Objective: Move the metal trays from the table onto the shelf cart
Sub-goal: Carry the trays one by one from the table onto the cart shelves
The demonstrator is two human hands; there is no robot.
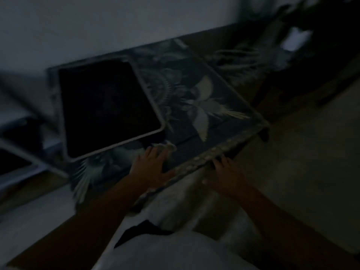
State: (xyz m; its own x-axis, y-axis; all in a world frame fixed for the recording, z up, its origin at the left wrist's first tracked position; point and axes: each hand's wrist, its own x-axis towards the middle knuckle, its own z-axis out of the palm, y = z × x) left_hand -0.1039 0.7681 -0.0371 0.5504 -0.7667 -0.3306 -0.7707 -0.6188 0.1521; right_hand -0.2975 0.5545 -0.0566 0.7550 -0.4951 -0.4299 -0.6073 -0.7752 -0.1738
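One metal tray (109,108) lies flat on the patterned surface (204,90). The left hand (151,168) rests near it, fingers (155,151) spread and empty. The right hand (226,177) is empty too. Best to grab both long sides and lift it level

Tray (109,108): near-black inside, pale grey rim.
Table cover (210,98): dark blue-grey, printed with pale white birds and feathery fans (blurred in the dim light).
Table edge (194,166): band of pale spots.
Wall (97,22): plain grey.
Floor (311,152): dull beige.
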